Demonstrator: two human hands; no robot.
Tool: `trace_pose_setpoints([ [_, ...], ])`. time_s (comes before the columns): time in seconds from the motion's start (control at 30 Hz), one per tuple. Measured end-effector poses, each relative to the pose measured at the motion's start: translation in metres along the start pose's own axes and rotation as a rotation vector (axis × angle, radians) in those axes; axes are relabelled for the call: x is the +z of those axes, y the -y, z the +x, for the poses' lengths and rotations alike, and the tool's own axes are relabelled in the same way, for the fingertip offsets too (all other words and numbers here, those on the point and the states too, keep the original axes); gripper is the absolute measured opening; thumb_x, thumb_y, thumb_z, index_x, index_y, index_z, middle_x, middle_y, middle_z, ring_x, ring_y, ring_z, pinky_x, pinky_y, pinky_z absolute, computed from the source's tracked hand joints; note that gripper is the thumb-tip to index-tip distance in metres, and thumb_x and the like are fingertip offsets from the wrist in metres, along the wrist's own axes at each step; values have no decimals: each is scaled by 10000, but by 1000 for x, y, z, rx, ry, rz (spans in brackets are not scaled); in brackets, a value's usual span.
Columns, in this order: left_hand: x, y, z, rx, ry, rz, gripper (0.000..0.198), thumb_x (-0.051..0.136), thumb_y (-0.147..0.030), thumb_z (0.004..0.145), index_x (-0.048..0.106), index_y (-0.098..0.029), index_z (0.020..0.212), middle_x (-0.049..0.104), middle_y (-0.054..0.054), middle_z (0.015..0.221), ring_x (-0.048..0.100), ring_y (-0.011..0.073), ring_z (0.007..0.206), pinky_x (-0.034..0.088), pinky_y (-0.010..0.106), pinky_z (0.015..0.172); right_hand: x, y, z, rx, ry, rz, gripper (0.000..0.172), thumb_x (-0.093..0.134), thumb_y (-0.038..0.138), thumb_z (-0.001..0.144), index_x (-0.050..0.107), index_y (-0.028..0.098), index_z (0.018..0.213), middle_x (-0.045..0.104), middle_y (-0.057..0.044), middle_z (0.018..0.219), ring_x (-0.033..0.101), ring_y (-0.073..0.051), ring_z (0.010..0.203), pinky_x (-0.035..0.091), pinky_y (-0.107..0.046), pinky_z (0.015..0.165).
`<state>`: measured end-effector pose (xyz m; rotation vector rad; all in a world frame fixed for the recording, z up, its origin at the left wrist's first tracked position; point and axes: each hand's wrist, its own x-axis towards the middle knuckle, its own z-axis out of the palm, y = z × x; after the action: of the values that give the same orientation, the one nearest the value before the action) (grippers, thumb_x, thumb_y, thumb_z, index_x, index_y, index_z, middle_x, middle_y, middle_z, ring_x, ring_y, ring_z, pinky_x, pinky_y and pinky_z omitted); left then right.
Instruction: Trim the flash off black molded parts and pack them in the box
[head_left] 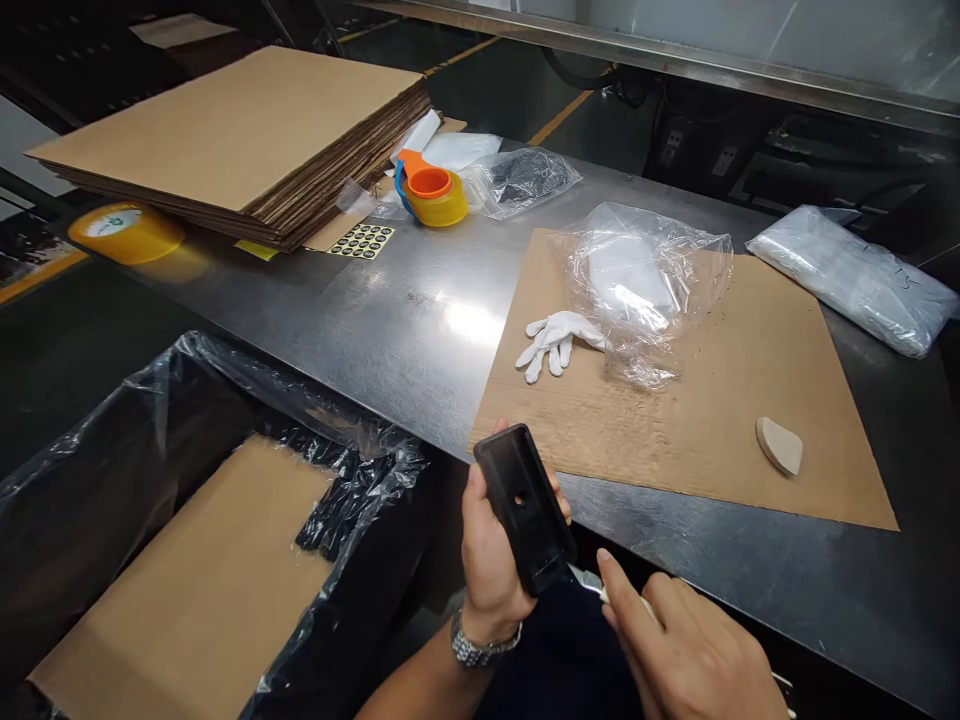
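A shiny grey metal table crosses the frame. At lower centre, your left hand curls around a hollow, black rectangular plastic-looking case, gripping its sides; at lower right, your right hand grips a thin white-handled metal blade, its tip by the case's bottom corner.

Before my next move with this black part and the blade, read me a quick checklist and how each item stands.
1. Black, hollow rectangular part held in left hand: ok.
2. Pale-handled metal blade held in right hand: ok.
3. Left fingers apart from the blade: ok.
4. Blade touching the part's edge: cannot tell.
5. Hands gloved: not ok; both are bare, and a white fabric glove lies on the flat brown cardboard sheet.
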<state>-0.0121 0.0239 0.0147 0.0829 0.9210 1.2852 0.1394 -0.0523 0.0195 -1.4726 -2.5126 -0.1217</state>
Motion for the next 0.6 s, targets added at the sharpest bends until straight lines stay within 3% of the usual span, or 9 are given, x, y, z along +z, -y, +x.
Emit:
trace_pose_setpoints([
  [0.27, -1, 3, -2, 35, 26, 12, 498, 292, -462, 888, 348, -262, 1340, 584, 18, 661, 552, 155, 525, 461, 279, 511, -1, -2, 1, -17, 22, -3, 280, 437, 230, 915, 589, 142, 1134, 475, 37, 552, 462, -68, 439, 333, -217, 439],
  [0.6, -6, 7, -2, 28, 85, 16, 478, 280, -464, 898, 308, -338, 1358, 587, 12, 664, 551, 149, 532, 463, 270, 515, -4, -5, 0, -24, 64, -6, 299, 353, 223, 938, 591, 157, 1107, 493, 29, 564, 482, -74, 436, 316, -216, 415],
])
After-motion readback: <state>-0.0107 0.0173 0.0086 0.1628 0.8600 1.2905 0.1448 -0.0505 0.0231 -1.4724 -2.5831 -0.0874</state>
